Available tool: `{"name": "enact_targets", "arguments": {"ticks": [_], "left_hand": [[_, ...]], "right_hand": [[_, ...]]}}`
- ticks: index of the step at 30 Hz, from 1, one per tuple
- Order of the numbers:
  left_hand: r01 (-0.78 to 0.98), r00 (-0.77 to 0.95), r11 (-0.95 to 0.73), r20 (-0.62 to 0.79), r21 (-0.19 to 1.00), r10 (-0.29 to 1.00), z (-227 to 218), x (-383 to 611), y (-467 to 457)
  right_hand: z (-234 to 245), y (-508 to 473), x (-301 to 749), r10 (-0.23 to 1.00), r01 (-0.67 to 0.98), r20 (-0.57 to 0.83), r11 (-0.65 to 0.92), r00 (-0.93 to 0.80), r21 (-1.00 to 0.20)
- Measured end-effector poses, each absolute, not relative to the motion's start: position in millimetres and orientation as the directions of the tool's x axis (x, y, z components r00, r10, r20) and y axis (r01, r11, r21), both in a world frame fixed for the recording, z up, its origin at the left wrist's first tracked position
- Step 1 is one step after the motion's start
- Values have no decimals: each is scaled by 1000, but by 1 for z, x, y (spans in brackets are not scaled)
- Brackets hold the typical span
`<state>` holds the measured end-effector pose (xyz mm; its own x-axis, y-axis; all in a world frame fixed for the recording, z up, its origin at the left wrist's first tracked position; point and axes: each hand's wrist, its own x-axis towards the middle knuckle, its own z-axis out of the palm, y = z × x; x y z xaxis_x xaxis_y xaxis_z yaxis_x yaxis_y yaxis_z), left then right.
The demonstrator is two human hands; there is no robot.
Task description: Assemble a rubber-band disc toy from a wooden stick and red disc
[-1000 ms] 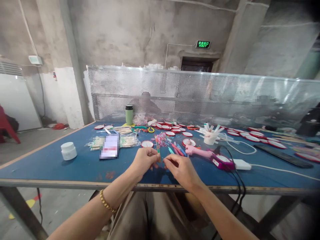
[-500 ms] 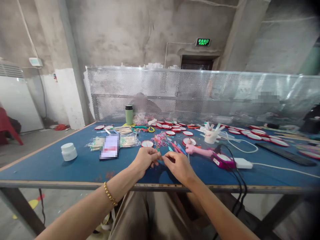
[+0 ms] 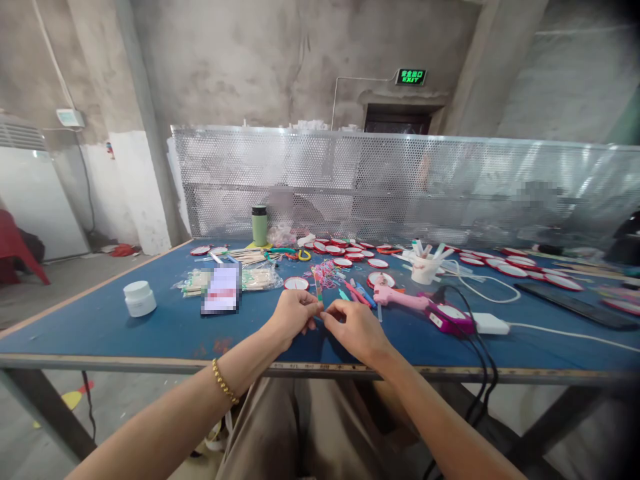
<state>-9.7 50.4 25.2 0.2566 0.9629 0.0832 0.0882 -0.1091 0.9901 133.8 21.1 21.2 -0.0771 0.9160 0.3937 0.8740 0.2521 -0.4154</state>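
Blue tabletop (image 3: 150, 327) under left hand (image 3: 293, 315), fingers pinching thin stick (image 3: 317, 288) (upright), right hand (image 3: 353, 328) fingers pinched alongside

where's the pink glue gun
In the head view, the glue gun lies on the blue table just right of the right hand, with the white cup behind it and the white adapter to its right.

The green lit sign (image 3: 410, 77) above the dark doorway (image 3: 397, 123) reads "EXIT" under 4 Chinese characters too small to read. Small markings on the blue table's front edge (image 3: 320, 367) are illegible.
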Motion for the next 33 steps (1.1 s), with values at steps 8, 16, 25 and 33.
{"name": "enact_targets", "arguments": {"ticks": [8,16,25,33], "left_hand": [[206,219,-114,68,972,973,28,-7,50],[356,209,-192,123,914,970,21,-5,60],[856,285,-428,428,288,858,29,-38,36],[879,258,-381,387,286,885,21,-59,28]], "right_hand": [[21,17,122,882,977,469,140,-48,-163],[23,22,117,904,985,426,111,-43,-135],[28,28,123,938,983,328,152,-110,-103],[41,48,129,966,964,175,216,-189,-156]]}}
